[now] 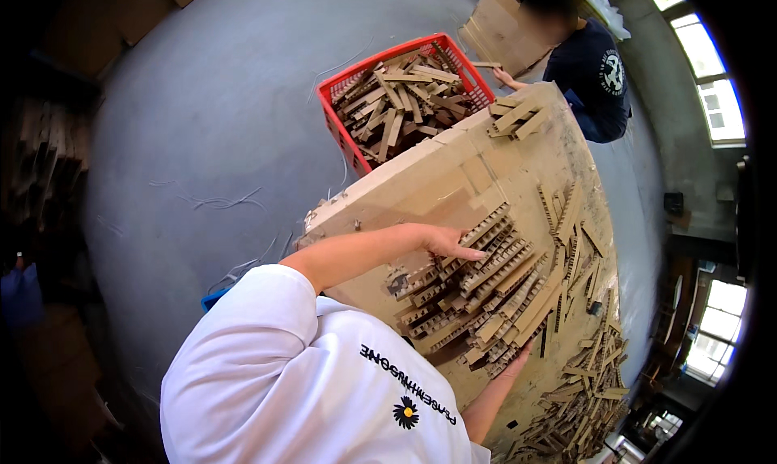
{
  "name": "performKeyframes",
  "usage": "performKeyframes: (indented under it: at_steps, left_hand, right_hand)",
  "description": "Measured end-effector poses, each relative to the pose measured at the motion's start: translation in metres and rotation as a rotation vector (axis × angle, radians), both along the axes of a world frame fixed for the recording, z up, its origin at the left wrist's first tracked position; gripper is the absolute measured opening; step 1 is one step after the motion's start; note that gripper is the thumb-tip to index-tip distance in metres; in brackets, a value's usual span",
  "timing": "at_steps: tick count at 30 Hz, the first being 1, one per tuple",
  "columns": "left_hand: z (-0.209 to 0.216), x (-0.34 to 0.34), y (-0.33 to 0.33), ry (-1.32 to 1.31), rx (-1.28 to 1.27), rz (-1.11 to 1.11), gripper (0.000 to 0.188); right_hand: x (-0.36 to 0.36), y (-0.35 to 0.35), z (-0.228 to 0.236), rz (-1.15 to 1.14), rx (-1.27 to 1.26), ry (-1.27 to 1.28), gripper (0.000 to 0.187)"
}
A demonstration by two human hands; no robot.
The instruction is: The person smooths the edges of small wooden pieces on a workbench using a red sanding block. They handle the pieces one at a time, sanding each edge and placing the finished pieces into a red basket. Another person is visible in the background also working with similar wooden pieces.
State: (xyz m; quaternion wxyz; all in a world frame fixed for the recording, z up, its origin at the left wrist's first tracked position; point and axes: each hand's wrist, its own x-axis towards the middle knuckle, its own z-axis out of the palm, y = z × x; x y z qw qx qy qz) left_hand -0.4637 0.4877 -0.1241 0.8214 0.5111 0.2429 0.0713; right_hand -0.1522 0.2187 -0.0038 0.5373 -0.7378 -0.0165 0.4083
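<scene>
A loose pile of brown honeycomb cardboard strips (494, 282) lies on the table between my two hands, most strips slanting the same way. My left hand (455, 242) grips the far left side of the pile, its thumb stretched over the strips and the other fingers partly hidden. At the near right end, my right hand (511, 368) is closed against the strip ends, with its fingers mostly covered by the pile. Both hands press on the pile from opposite sides.
Loose strips (571, 253) lie along the table's right side, with a larger heap (583, 391) nearer me. A small stack (518, 117) sits at the far corner. Beyond the table edge stands a red crate (344, 140) full of strips. Another person (587, 75) crouches beyond, holding a strip.
</scene>
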Motion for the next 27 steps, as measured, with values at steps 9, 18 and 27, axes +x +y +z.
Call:
performKeyframes:
  at_steps: [9,18,27]
  left_hand:
    - [0.014,-0.049,0.051,-0.067,-0.268,0.039,0.115]
    - [0.028,-0.074,0.079,0.108,-0.021,0.168,0.117]
    - [0.062,-0.081,0.055,0.210,-0.022,0.356,0.116]
  right_hand:
    - [-0.046,0.031,-0.034,0.046,-0.008,-0.010,0.097]
    - [-0.042,0.093,-0.062,0.196,0.152,0.038,0.068]
    - [-0.042,0.111,-0.053,0.298,0.316,0.057,0.061]
